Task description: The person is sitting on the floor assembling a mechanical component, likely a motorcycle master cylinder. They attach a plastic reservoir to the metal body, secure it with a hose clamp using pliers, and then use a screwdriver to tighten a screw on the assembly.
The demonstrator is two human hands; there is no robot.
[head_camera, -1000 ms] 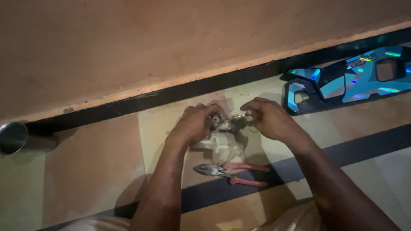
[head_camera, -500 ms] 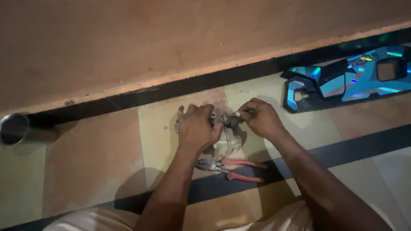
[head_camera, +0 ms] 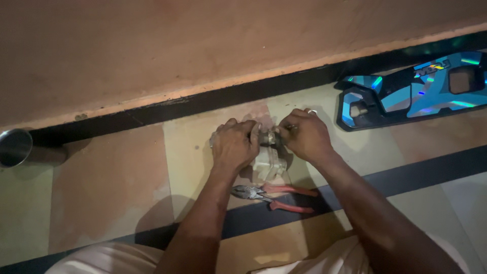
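Both my hands meet over a small grey metal fitting (head_camera: 268, 138) held just above the tiled floor. My left hand (head_camera: 234, 146) wraps around its left end, fingers closed. My right hand (head_camera: 304, 134) pinches its right end between thumb and fingers. A crumpled pale wrapper or cloth (head_camera: 267, 165) lies under the fitting. Red-handled pliers (head_camera: 274, 195) rest on the floor just below my hands, jaws pointing left. Much of the fitting is hidden by my fingers.
A dark flat panel with shiny blue stickers (head_camera: 411, 94) lies on the floor at the right. A round steel cup (head_camera: 14, 147) sits at the far left by the wall base. A tan wall with a black skirting strip (head_camera: 203, 101) runs behind.
My left hand has shifted from lower left to grip the fitting more squarely, and both hands have drawn closer together. The pliers have stayed where they were.
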